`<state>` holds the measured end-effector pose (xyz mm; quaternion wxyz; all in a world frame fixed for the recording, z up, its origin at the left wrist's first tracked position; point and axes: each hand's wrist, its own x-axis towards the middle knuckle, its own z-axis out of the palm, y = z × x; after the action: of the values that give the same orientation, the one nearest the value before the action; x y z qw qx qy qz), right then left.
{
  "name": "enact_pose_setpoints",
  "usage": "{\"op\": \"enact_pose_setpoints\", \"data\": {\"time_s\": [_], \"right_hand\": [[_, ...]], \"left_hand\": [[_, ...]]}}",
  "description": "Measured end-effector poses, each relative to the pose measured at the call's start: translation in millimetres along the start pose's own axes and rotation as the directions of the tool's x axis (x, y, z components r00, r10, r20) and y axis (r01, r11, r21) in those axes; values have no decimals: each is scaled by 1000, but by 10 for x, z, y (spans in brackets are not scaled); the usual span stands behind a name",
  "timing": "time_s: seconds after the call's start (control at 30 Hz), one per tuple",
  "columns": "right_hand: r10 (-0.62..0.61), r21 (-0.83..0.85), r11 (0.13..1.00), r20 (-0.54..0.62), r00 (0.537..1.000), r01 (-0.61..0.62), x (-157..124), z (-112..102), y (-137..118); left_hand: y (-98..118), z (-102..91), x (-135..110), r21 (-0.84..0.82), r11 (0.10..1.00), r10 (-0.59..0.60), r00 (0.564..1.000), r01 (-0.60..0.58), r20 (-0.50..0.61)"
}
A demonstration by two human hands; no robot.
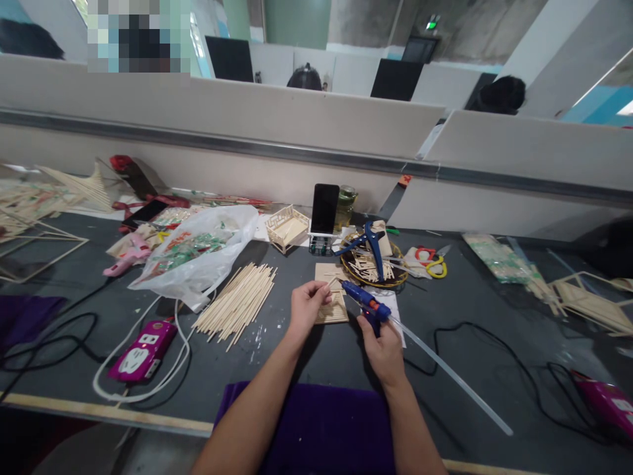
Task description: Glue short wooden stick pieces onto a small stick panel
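Observation:
My right hand [383,344] is wrapped round the grip of a blue hot glue gun [366,302]. A long clear glue stick [455,379] trails out of its back end. The gun's nozzle points left, close to the fingertips of my left hand [310,305]. Those fingers are pinched together on a small thin wooden stick [334,282], just above a small panel of wooden sticks [336,310] on the table. Whether my left fingers also touch the panel, I cannot tell.
A pile of wooden sticks [240,300] lies left, near a plastic bag [198,244] and a magenta power strip [143,349]. Behind are a small stick model [287,227], a phone on a stand [325,210] and a basket [403,280]. Scissors [435,265] lie right. A purple cloth [331,429] is in front.

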<state>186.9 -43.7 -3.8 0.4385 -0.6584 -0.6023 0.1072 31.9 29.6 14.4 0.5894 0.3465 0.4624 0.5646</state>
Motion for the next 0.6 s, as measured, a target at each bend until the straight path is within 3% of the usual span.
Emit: {"op": "enact_pose_setpoints", "data": {"time_s": [0.3, 0.37, 0.47, 0.53, 0.6], "right_hand": [[185, 264, 946, 43, 982, -190, 63, -64, -37], [248, 409, 870, 116, 962, -274, 80, -95, -69], [316, 604, 682, 265, 911, -412, 115, -215, -63], [374, 646, 581, 329, 867, -496, 140, -339, 5], [455, 620, 543, 350, 819, -567, 164, -464, 123]], "left_hand": [[19, -28, 26, 49, 999, 20, 1000, -19, -13], [33, -32, 23, 58, 998, 26, 1000, -25, -6], [41, -34, 19, 56, 998, 29, 999, -30, 31], [39, -33, 18, 42, 999, 23, 998, -25, 54], [36, -30, 16, 22, 1000, 9, 998, -10, 69]]}}
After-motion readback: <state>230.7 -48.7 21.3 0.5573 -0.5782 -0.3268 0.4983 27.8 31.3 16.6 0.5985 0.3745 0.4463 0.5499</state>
